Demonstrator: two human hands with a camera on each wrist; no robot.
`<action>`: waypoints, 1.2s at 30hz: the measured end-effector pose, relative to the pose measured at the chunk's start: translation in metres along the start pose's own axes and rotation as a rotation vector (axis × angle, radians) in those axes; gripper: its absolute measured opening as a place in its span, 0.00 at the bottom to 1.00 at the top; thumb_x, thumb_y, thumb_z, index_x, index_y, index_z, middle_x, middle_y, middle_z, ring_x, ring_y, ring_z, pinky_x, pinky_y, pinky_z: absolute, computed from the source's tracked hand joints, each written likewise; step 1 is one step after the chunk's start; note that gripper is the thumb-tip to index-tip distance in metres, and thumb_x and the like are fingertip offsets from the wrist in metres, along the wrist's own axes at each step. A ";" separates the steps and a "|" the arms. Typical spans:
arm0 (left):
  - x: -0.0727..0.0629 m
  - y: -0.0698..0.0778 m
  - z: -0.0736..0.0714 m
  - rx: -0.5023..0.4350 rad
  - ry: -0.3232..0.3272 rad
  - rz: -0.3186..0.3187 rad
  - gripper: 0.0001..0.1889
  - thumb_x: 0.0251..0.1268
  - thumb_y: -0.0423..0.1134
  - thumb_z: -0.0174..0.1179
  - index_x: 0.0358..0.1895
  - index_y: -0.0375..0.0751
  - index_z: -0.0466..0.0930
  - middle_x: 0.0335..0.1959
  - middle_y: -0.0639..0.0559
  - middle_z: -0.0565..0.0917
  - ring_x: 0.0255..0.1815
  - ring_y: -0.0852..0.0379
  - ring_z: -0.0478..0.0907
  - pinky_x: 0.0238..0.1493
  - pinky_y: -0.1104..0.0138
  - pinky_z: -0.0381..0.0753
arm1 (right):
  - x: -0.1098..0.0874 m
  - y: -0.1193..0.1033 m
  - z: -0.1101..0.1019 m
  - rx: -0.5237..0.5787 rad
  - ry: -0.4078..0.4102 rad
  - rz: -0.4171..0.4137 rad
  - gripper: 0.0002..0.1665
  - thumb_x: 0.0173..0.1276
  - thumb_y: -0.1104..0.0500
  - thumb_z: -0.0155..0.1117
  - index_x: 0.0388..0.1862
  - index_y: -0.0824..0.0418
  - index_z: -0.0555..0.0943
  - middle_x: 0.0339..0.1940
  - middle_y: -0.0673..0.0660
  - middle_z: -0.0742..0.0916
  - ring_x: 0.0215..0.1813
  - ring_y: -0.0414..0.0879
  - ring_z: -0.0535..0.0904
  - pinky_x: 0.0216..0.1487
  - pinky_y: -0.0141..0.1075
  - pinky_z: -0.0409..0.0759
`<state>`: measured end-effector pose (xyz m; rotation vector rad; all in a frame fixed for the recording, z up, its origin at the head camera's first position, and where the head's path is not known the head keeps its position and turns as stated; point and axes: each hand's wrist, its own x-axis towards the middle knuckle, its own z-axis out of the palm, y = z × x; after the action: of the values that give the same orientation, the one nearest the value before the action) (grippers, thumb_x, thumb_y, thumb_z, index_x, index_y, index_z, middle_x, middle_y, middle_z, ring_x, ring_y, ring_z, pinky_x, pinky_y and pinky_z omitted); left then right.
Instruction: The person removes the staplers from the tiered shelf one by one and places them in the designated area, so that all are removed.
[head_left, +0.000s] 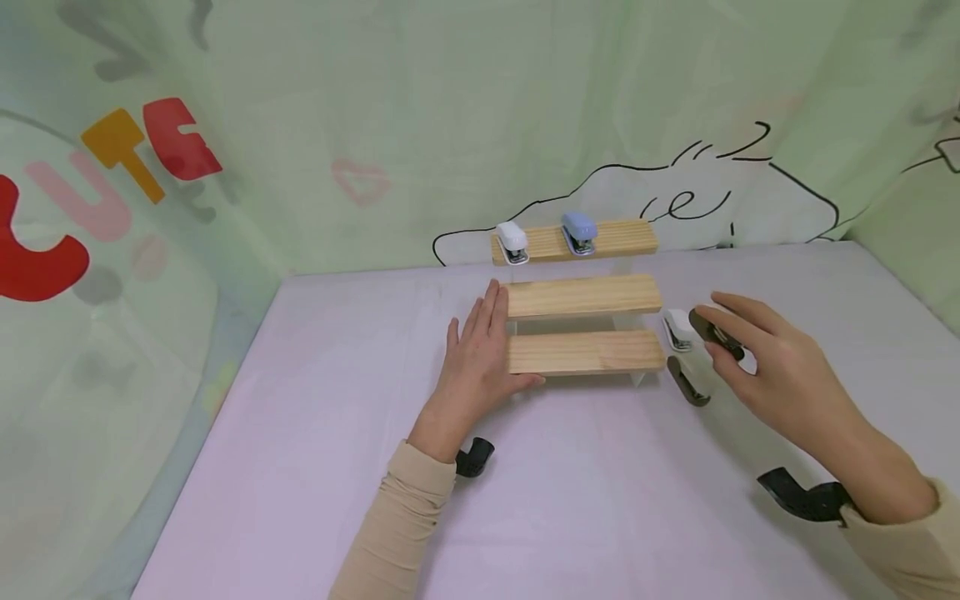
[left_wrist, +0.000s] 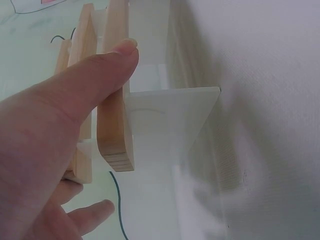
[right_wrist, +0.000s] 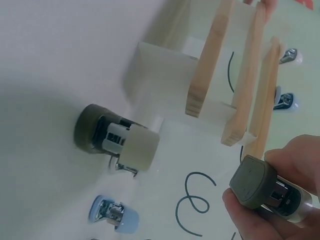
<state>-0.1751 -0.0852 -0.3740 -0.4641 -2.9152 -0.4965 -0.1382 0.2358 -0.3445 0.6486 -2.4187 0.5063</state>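
My right hand (head_left: pixel 787 375) grips a small dark olive-brown and cream stapler (head_left: pixel 708 327) between thumb and fingers, raised beside the right end of a three-step wooden rack (head_left: pixel 585 353). In the right wrist view the held stapler (right_wrist: pixel 252 182) shows its brown end. Spread along the rack's left end is my left hand (head_left: pixel 474 367), its fingers straight and its thumb against the front of the lowest board. The left wrist view shows that thumb on the wooden board (left_wrist: pixel 116 120). On the top board stand a white stapler (head_left: pixel 513 240) and a blue stapler (head_left: pixel 579 230).
Right of the rack, another brown and cream stapler (head_left: pixel 687 383) lies on the pale tablecloth (head_left: pixel 600 500), with a white stapler (head_left: pixel 678 330) just behind it. White translucent supports (left_wrist: pixel 175 112) carry the boards. A printed curtain (head_left: pixel 480 108) hangs behind the table.
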 end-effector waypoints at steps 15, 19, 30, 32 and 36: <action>-0.001 0.000 0.000 0.003 -0.013 -0.008 0.68 0.44 0.63 0.75 0.80 0.39 0.39 0.83 0.46 0.44 0.80 0.43 0.53 0.74 0.38 0.56 | -0.021 0.013 -0.003 0.004 0.010 -0.017 0.23 0.60 0.70 0.68 0.56 0.67 0.82 0.59 0.67 0.82 0.50 0.62 0.81 0.38 0.17 0.71; -0.001 0.000 0.000 0.004 -0.011 -0.005 0.68 0.44 0.63 0.75 0.81 0.39 0.38 0.83 0.46 0.44 0.80 0.43 0.53 0.74 0.38 0.56 | -0.027 0.015 -0.003 -0.001 -0.004 0.009 0.27 0.54 0.73 0.70 0.56 0.67 0.82 0.59 0.68 0.82 0.53 0.66 0.80 0.44 0.12 0.65; -0.001 0.001 0.000 -0.005 -0.017 -0.007 0.68 0.44 0.63 0.75 0.81 0.40 0.38 0.83 0.46 0.44 0.80 0.43 0.53 0.73 0.37 0.56 | -0.042 0.020 0.001 -0.008 -0.030 0.016 0.30 0.48 0.75 0.73 0.54 0.67 0.82 0.57 0.71 0.82 0.50 0.71 0.81 0.42 0.09 0.67; 0.000 0.001 0.000 -0.006 -0.017 -0.007 0.68 0.44 0.63 0.75 0.81 0.40 0.38 0.83 0.46 0.43 0.80 0.43 0.53 0.73 0.37 0.56 | -0.044 0.021 0.002 -0.014 -0.042 0.023 0.31 0.47 0.76 0.73 0.54 0.67 0.82 0.57 0.71 0.82 0.49 0.71 0.81 0.38 0.23 0.78; 0.000 0.002 0.000 -0.003 -0.015 -0.006 0.68 0.44 0.63 0.75 0.81 0.39 0.38 0.83 0.46 0.43 0.80 0.43 0.53 0.73 0.37 0.56 | -0.047 0.021 0.005 -0.026 -0.061 0.032 0.32 0.46 0.76 0.74 0.54 0.67 0.82 0.57 0.70 0.81 0.50 0.71 0.80 0.37 0.49 0.80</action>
<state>-0.1742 -0.0837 -0.3734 -0.4615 -2.9314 -0.5010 -0.1182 0.2662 -0.3812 0.6236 -2.4924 0.4735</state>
